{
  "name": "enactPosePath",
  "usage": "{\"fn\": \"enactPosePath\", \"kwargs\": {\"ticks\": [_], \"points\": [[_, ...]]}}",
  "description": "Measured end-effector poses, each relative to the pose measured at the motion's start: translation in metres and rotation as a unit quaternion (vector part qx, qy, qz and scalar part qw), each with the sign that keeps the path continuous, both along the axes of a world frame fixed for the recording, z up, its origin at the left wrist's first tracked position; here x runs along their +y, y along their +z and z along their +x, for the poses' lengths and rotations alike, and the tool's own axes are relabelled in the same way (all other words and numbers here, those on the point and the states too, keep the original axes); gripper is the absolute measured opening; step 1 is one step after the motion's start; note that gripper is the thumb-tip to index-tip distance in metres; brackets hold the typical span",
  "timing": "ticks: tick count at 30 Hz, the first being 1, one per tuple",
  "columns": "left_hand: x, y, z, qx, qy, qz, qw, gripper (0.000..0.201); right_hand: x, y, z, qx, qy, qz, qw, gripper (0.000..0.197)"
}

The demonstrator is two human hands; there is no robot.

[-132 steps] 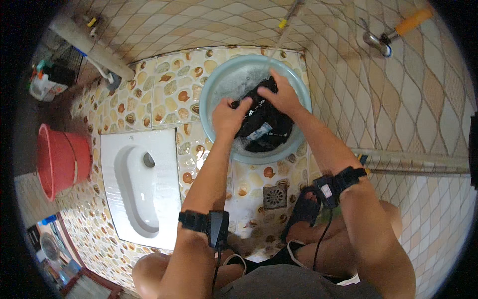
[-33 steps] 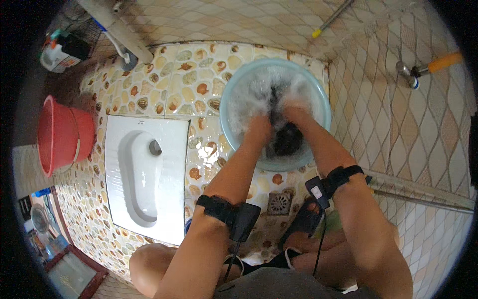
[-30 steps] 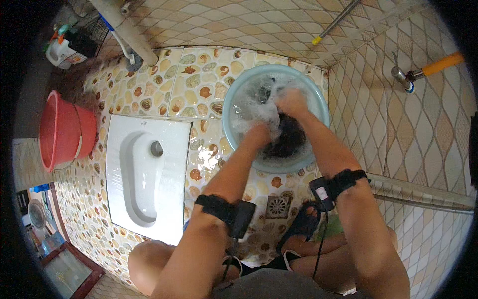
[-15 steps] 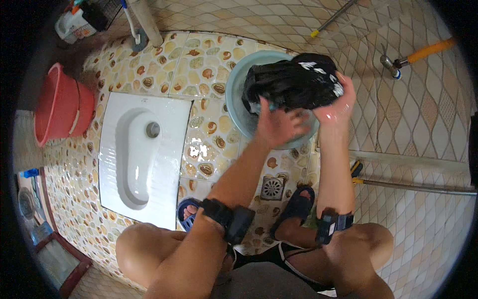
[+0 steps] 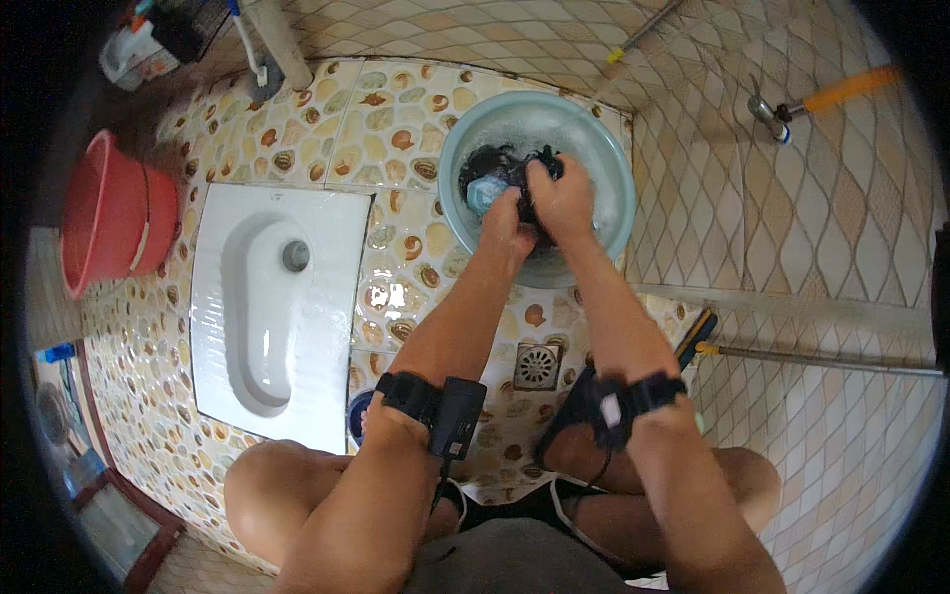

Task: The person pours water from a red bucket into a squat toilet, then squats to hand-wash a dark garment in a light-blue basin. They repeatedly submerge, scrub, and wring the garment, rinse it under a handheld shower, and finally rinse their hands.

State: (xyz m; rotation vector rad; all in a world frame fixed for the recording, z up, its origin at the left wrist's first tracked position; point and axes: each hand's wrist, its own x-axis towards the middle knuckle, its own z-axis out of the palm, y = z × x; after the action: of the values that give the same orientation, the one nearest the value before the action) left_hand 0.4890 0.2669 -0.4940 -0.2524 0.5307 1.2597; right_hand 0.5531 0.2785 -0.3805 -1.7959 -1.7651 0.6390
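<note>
Left hand (image 5: 508, 228): one, fingers clamped on the near side of the cloth, thumb on top; the fingertips are hidden.
Right hand (image 5: 565, 203): one, just beside the left at its 2 o'clock, fingers curled tight on the same cloth.
Black garment (image 5: 492, 158): one wet bundle in the basin, from the hub toward 10 o'clock; whether it is a single piece cannot be told, as the hands and water cover part of it.
Pale blue patch (image 5: 485, 194): one, on the bundle at 9 o'clock, blurred.
Basin (image 5: 624, 193): one, round, light blue, holding foamy water; it is the clock's hub below.
Forearm devices (image 5: 458, 418): two, black, one strapped to each forearm.
Floor drain (image 5: 537, 367): one, square, at 6 o'clock.
Slippers (image 5: 358, 416): two, dark blue, at 6 and 7 o'clock, both largely hidden by the limbs.
Squat toilet (image 5: 277, 317): one, white, set in the floor at 8 o'clock.
Bucket (image 5: 114, 218): one, red, tipped in the view, at 9 o'clock.
Toilet brush (image 5: 251, 49): one, at 10 o'clock, its blue grip cut off.
Orange handle (image 5: 849, 89): one, beside a metal tap (image 5: 767, 117), between 2 and 3 o'clock.
Rods (image 5: 821, 359): two, yellow-tipped, at 1 and 4 o'clock, both running out of clear sight.
Floor (image 5: 401, 238): wet, glossy, shell-and-pebble tiles.
Walls (image 5: 821, 218): wavy diamond tiles; the lower-left clutter is too dim to count.
</note>
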Motion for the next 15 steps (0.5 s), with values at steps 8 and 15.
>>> {"fn": "enactPosePath", "kwargs": {"ticks": [8, 15], "points": [[0.008, 0.015, -0.006, 0.076, -0.005, -0.066, 0.995, 0.026, 0.006, -0.025, 0.027, 0.108, -0.024, -0.017, 0.994, 0.047], [0.019, 0.001, -0.006, 0.314, -0.064, -0.094, 0.943, 0.058, 0.058, -0.074, 0.09, 0.001, -0.131, -0.073, 0.989, 0.062]]}}
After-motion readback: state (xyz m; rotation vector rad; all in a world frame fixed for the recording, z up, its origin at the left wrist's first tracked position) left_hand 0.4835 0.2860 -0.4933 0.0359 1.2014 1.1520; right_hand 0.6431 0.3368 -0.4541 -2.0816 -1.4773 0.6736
